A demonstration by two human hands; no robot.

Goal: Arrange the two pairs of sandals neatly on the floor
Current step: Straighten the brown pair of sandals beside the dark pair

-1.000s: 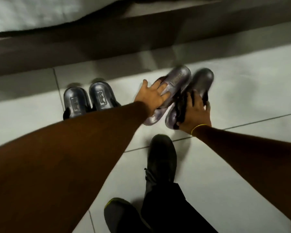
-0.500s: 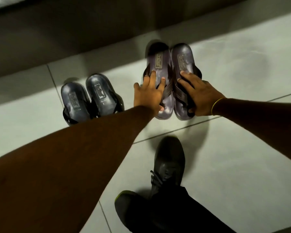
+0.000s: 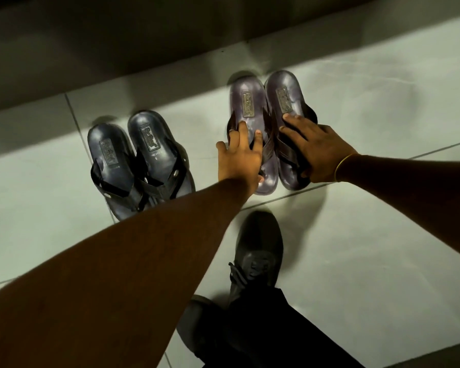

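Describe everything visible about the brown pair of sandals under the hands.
The brown pair of sandals lies flat on the pale tiled floor, side by side and touching, heels away from the camera near the shadowed edge. Glossy, leather-like footbeds each carry a rectangular stamped label; dark crossed straps sit toward the toes. The left hand rests on the left sandal, the right hand on the right one.

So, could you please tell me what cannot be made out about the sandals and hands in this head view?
- Toe end of the dark pair: hidden behind the left forearm.
- Straps of the brown pair: largely covered by the left hand and right hand.
- Heel label text: too small and blurred to read.
- Whether the palms press down: cannot be told.
- Dark band along the top edge: too dim to identify.
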